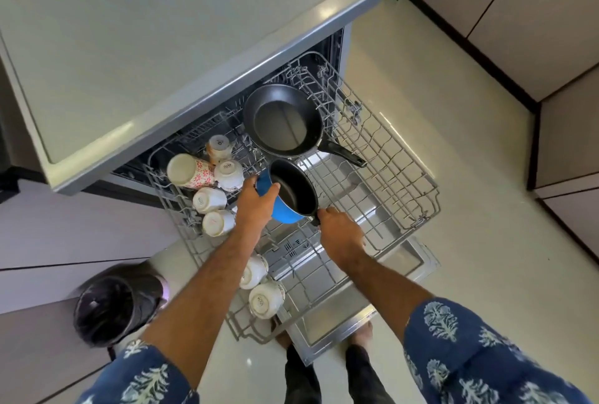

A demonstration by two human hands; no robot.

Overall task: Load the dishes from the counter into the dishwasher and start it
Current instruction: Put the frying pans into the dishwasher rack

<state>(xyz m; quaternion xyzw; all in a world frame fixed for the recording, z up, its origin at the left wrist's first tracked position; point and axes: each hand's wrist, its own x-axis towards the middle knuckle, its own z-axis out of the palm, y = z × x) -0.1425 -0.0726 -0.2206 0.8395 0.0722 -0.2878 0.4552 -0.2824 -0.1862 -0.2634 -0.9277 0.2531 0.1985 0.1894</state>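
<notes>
A blue saucepan point(285, 206) with a black inside is held tilted over the pulled-out wire rack point(402, 177) of the open dishwasher. My left hand point(254, 206) grips its rim and blue wall. My right hand point(340, 232) holds its black handle, which the fingers mostly hide. A black frying pan point(282, 120) lies in the rack just behind the saucepan. Several white cups point(209, 199) sit upside down along the rack's left side, with a flowered mug point(189, 170) lying on its side. Two more cups point(265, 300) sit at the rack's near corner.
The grey counter point(162, 47) overhangs the dishwasher. The open dishwasher door point(343, 329) lies below the rack in front of my feet. A black-lined bin point(110, 309) stands on the floor at the left. Cabinet fronts point(518, 15) line the right wall.
</notes>
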